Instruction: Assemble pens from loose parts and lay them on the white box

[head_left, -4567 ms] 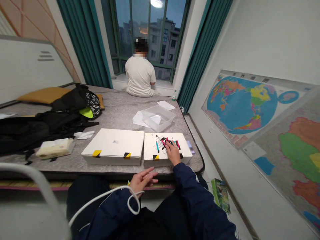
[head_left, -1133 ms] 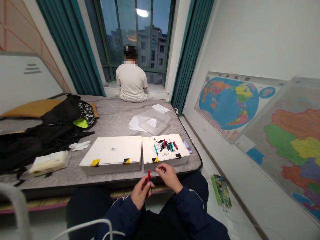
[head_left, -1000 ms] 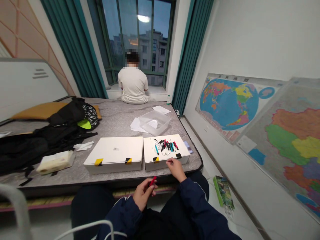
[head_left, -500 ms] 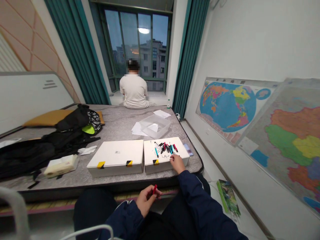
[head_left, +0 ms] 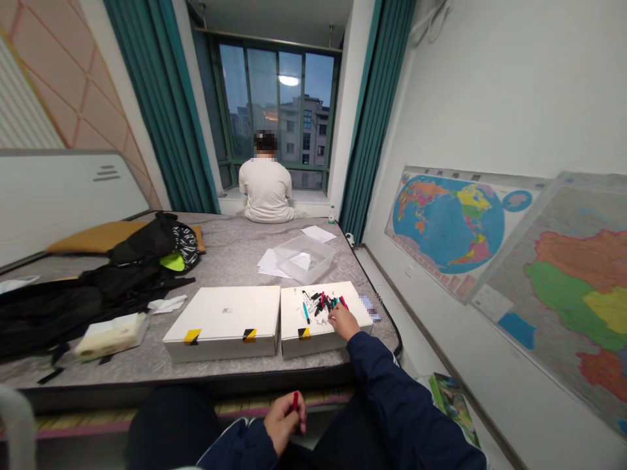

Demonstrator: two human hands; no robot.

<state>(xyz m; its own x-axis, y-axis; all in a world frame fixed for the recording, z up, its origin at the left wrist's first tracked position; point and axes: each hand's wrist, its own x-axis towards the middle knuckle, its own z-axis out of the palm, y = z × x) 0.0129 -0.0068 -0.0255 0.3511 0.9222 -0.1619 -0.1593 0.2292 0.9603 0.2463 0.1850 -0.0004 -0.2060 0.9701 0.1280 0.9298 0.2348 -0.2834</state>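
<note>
The slim red pen piece (head_left: 295,401) stands pinched in the left hand (head_left: 285,423), low near the lap, fingers curled tight around it; the right hand (head_left: 343,321) reaches loosely bent into the scattered black, red and teal pen parts (head_left: 323,303) atop the smaller white cardboard box (head_left: 313,326); that box sits on a grey mattress (head_left: 235,241), beside a teal-curtained window (head_left: 279,124).

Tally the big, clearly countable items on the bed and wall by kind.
White flat boxes: 2
Clear plastic tubs: 1
Wall maps: 2
Tissue packs: 1
Total: 6
The small pen parts on the right-hand box are too small to count.
</note>
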